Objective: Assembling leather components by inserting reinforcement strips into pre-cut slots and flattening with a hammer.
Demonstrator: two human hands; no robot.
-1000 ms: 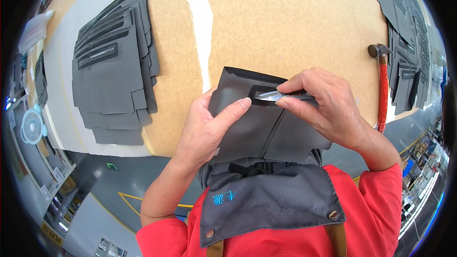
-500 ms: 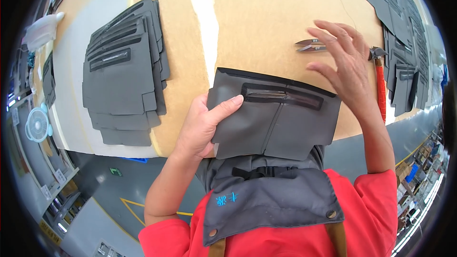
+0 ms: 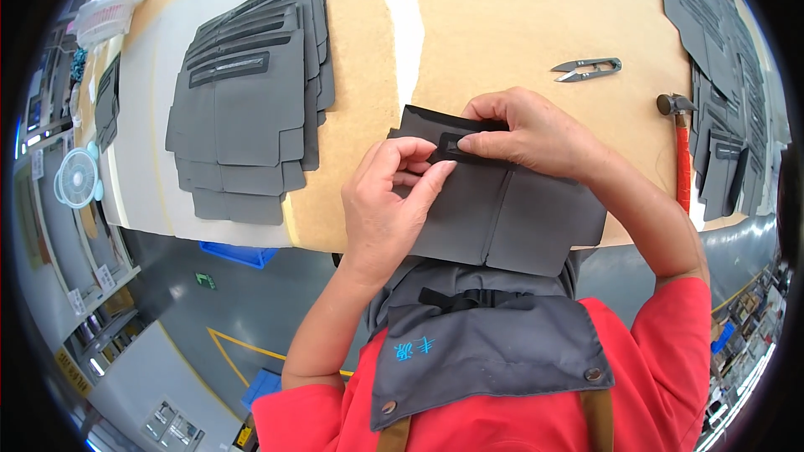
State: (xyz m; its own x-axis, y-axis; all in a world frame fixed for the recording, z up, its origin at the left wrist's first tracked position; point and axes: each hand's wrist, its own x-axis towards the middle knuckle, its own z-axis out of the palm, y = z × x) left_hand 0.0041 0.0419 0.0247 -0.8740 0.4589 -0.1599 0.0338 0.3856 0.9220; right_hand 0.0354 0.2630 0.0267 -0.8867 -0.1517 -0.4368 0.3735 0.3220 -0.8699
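A dark grey fabric panel (image 3: 469, 218) with a black-framed slot lies at the table's near edge, overhanging toward my lap. My right hand (image 3: 536, 138) grips its upper edge, the thumb pressed on the slot frame and the fingers behind the panel. At the slot's left end, my left hand (image 3: 389, 197) is closed, thumb and forefinger tips brought near each other; whatever lies between them is too small to make out. Thread snips (image 3: 588, 69) rest on the table beyond my right hand, blades pointing left. Much of the slot is hidden by my right hand.
A stack of similar grey panels (image 3: 239, 109) lies at the left. More panels (image 3: 712, 42) overlap along the right side. A hammer (image 3: 682, 151) with a red handle lies near them. At the far left are a small fan (image 3: 77, 177) and a white basket (image 3: 107, 17).
My right hand has come down from above the snips onto the panel's upper edge. My left hand has shifted from holding the panel's left side to the slot's left end.
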